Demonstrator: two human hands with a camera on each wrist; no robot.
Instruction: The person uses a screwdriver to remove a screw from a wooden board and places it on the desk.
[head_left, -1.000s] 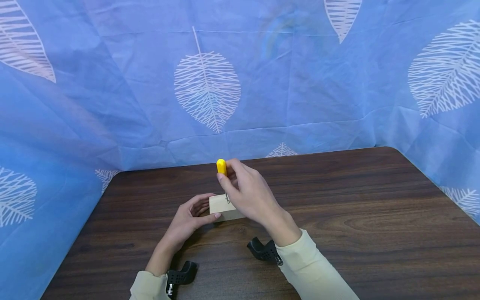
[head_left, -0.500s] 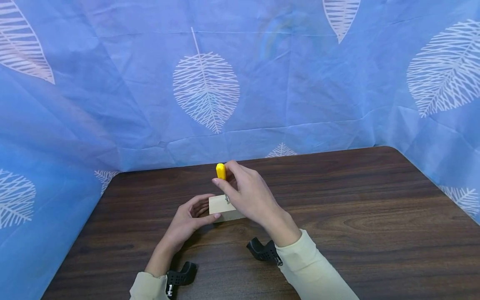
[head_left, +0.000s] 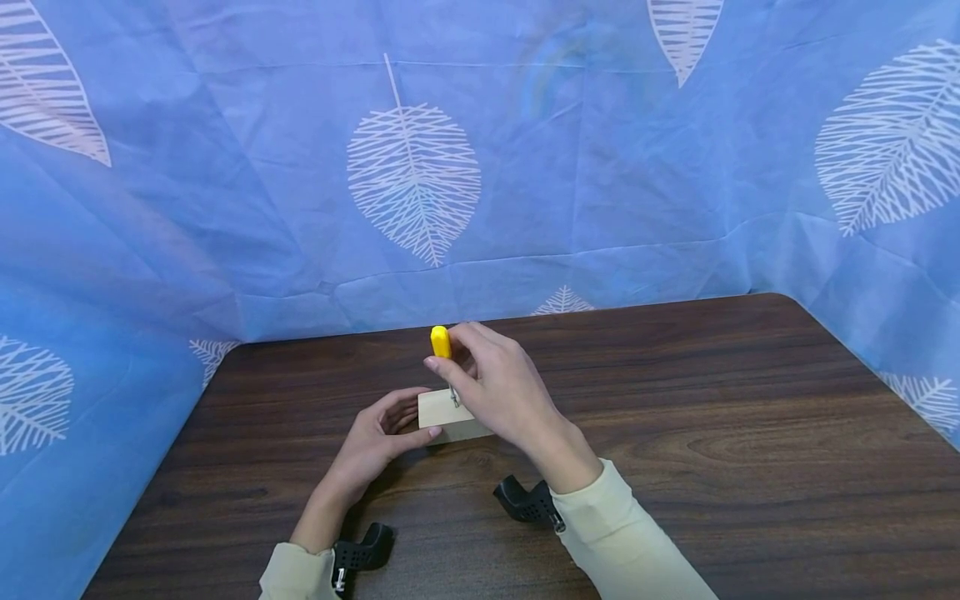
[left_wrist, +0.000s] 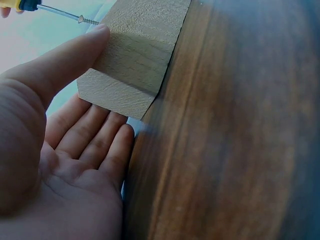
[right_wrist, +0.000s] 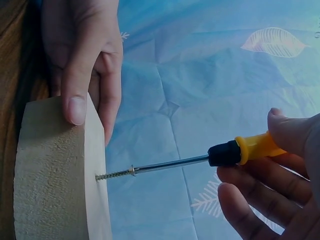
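A pale wooden block [head_left: 438,408] lies on the brown table. My left hand [head_left: 372,435] holds its left end, the thumb on the near side and the fingers on the far side. My right hand [head_left: 504,387] grips a screwdriver [right_wrist: 256,149] by its yellow handle with a black collar. The metal shaft points down at the block, its tip meeting the head of a screw [right_wrist: 116,175]. The screw stands upright in the block's top face, most of its thread showing. In the head view my right hand hides the block's right end.
The wood-grain table [head_left: 735,417] reaches out on both sides. Behind it hangs a blue cloth [head_left: 525,183] with white leaf prints. A black wrist mount [head_left: 366,546] sits at the left cuff, another black mount [head_left: 522,498] at the right cuff.
The screwdriver's yellow handle has come down slightly from one second ago, and the right thumb has shifted a little outward. The left hand and the block stay in place.
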